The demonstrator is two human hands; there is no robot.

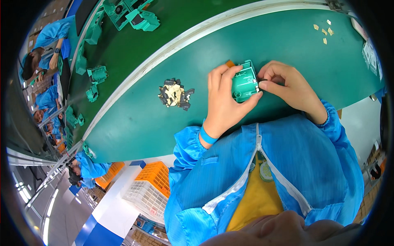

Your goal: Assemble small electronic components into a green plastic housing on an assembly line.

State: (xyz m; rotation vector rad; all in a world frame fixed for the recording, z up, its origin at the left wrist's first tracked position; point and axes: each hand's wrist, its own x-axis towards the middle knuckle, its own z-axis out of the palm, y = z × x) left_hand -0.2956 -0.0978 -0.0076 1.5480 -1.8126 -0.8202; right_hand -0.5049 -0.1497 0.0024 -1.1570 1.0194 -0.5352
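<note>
A teal plastic housing [245, 84], shaped like an open shallow box with moulded posts inside, is held just above the green bench. My left hand [223, 98] grips it from the left, fingers over the far edge and thumb along the near edge. A small orange-brown piece [230, 63] shows by the left fingertips. On the housing's right edge, my right hand [292, 86] has thumb and forefinger pinched together; what lies between them is too small to make out. Left of the hands lies a pile of small black and cream parts [174, 94].
Several small cream pieces [324, 31] lie at the far right of the bench [164, 135]. Beyond a pale rail [141, 65] more teal housings [97, 74] lie on a green belt. Orange and white crates [154, 178] stand below left. Co-workers in blue [51, 35] sit along the left.
</note>
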